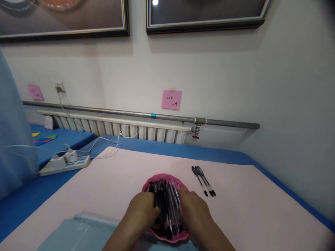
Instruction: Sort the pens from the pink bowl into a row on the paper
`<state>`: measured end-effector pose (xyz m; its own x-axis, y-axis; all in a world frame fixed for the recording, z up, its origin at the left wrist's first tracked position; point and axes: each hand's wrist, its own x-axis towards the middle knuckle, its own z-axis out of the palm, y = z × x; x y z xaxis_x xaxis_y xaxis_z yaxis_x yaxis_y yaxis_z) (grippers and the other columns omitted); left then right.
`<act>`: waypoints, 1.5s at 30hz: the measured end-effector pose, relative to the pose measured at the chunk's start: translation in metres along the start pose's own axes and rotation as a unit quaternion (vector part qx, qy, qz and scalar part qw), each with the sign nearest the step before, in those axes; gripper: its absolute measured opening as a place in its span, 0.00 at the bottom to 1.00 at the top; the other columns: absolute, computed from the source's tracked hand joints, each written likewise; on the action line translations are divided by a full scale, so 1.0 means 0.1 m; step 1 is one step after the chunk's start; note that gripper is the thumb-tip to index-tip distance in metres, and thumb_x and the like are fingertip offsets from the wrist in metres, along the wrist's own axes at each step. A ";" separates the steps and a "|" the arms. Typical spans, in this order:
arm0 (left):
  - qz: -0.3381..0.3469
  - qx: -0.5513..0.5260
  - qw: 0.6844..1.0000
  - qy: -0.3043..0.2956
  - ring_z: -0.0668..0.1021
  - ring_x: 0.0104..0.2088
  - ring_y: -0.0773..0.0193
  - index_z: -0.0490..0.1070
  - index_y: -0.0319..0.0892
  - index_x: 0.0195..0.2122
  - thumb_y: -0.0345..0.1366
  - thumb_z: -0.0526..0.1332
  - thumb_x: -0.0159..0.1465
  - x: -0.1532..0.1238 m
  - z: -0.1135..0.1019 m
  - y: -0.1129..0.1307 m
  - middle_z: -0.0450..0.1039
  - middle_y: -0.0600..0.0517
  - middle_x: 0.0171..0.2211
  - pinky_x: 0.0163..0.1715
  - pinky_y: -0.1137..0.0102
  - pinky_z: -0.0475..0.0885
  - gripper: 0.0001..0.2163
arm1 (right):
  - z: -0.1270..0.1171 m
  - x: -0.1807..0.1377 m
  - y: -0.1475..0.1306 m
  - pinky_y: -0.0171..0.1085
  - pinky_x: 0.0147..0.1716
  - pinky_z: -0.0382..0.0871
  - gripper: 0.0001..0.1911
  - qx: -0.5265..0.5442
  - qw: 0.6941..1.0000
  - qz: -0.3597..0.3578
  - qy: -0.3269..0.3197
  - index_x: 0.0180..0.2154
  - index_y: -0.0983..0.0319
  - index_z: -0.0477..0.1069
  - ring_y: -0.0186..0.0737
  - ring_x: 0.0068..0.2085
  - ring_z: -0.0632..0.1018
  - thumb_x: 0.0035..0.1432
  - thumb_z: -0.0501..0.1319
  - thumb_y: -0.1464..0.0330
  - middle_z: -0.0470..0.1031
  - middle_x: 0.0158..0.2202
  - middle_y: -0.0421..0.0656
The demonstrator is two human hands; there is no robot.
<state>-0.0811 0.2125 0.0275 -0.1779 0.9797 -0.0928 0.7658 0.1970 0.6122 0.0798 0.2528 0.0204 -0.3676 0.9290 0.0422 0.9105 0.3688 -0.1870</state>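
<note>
A round pink basket [172, 240] with a wavy rim stands on the pink sheet in front of me. It is full of pen parts [165, 202]: black pieces lie mostly to the left and clear barrels to the right. My left hand [143, 208] reaches over the left side with curled fingers among the black pieces. On the other side, my right hand [193, 210] is curled beside the clear barrels. The fingertips of both hands are mostly hidden, and so is whatever they grip. Three pens [204, 181] with black ends lie side by side right of the basket.
A pink sheet [112, 181] covers the blue table [222, 155]. Light blue plastic [78, 233] lies at the near edge. A power strip [65, 167] with plugs and white cables sits at left. A radiator [146, 133] and a pipe [230, 123] run along the wall.
</note>
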 end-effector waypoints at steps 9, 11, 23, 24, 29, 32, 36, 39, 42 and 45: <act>-0.079 -0.176 0.971 -0.139 0.60 0.11 0.71 0.61 0.44 0.20 0.35 0.54 0.51 0.08 -0.34 -0.32 0.59 0.60 0.11 0.12 0.75 0.52 0.05 | 0.02 0.08 0.10 0.33 0.32 0.64 0.16 0.209 0.977 -0.004 0.032 0.36 0.60 0.73 0.39 0.33 0.76 0.48 0.51 0.76 0.78 0.32 0.41; -0.069 -0.221 0.962 -0.145 0.60 0.11 0.72 0.62 0.43 0.21 0.38 0.56 0.53 0.09 -0.40 -0.35 0.60 0.60 0.11 0.12 0.76 0.52 0.07 | 0.03 0.09 0.08 0.33 0.31 0.64 0.13 0.301 0.952 -0.005 0.045 0.32 0.60 0.72 0.38 0.31 0.75 0.47 0.51 0.75 0.76 0.29 0.40; -0.018 -0.647 0.761 -0.042 0.80 0.27 0.65 0.67 0.39 0.29 0.35 0.71 0.47 0.20 -0.32 -0.24 0.76 0.53 0.26 0.27 0.73 0.74 0.14 | 0.02 -0.14 -0.23 0.33 0.23 0.58 0.04 0.475 0.871 -0.118 -0.048 0.28 0.58 0.64 0.34 0.23 0.65 0.54 0.53 0.70 0.62 0.21 0.34; -0.017 -0.653 0.756 -0.039 0.81 0.29 0.63 0.67 0.39 0.28 0.35 0.71 0.47 0.20 -0.31 -0.22 0.76 0.52 0.27 0.29 0.72 0.75 0.14 | 0.03 -0.15 -0.25 0.33 0.23 0.58 0.04 0.469 0.873 -0.123 -0.053 0.28 0.58 0.64 0.34 0.23 0.65 0.54 0.53 0.71 0.62 0.21 0.34; -0.010 -0.644 0.764 -0.044 0.81 0.31 0.63 0.66 0.38 0.28 0.36 0.70 0.50 0.14 -0.23 -0.13 0.77 0.50 0.29 0.29 0.73 0.76 0.13 | 0.08 -0.12 -0.24 0.33 0.24 0.59 0.04 0.450 0.885 -0.114 -0.040 0.28 0.58 0.63 0.34 0.24 0.66 0.54 0.53 0.72 0.63 0.22 0.35; -0.010 -0.635 0.771 -0.043 0.80 0.29 0.66 0.66 0.38 0.28 0.37 0.71 0.50 0.12 -0.20 -0.10 0.77 0.50 0.28 0.27 0.74 0.75 0.14 | 0.09 -0.11 -0.21 0.33 0.25 0.58 0.05 0.443 0.887 -0.118 -0.044 0.28 0.58 0.63 0.34 0.24 0.66 0.54 0.53 0.72 0.63 0.22 0.34; -0.016 -0.627 0.778 -0.035 0.80 0.28 0.65 0.65 0.39 0.28 0.37 0.71 0.48 0.13 -0.19 -0.09 0.76 0.52 0.27 0.24 0.75 0.74 0.15 | 0.09 -0.11 -0.20 0.33 0.25 0.58 0.05 0.432 0.892 -0.124 -0.044 0.27 0.58 0.61 0.34 0.25 0.66 0.54 0.53 0.73 0.64 0.23 0.35; -0.015 -0.616 0.787 -0.033 0.80 0.28 0.65 0.65 0.39 0.29 0.38 0.71 0.49 0.13 -0.19 -0.09 0.77 0.51 0.27 0.24 0.75 0.73 0.15 | 0.09 -0.11 -0.19 0.33 0.26 0.59 0.06 0.401 0.907 -0.126 -0.039 0.28 0.58 0.61 0.35 0.26 0.68 0.55 0.52 0.73 0.66 0.24 0.35; -0.019 -0.604 0.796 -0.028 0.80 0.27 0.65 0.64 0.39 0.28 0.39 0.71 0.48 0.13 -0.19 -0.08 0.76 0.50 0.27 0.24 0.75 0.73 0.16 | 0.10 -0.11 -0.18 0.34 0.27 0.61 0.06 0.343 0.930 -0.130 -0.020 0.28 0.58 0.61 0.37 0.28 0.70 0.56 0.51 0.73 0.69 0.25 0.37; -0.019 -0.596 0.802 -0.026 0.79 0.27 0.64 0.64 0.39 0.27 0.39 0.71 0.48 0.13 -0.18 -0.07 0.76 0.50 0.26 0.24 0.75 0.72 0.16 | 0.11 -0.12 -0.16 0.36 0.29 0.62 0.07 0.287 0.948 -0.139 0.003 0.28 0.59 0.61 0.39 0.29 0.71 0.57 0.51 0.73 0.71 0.28 0.40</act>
<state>-0.1002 0.2227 0.0363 -0.1383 0.9800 -0.1432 -0.3807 0.0809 0.9211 0.0674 0.2353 0.0121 -0.5744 0.7999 0.1739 0.5255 0.5232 -0.6709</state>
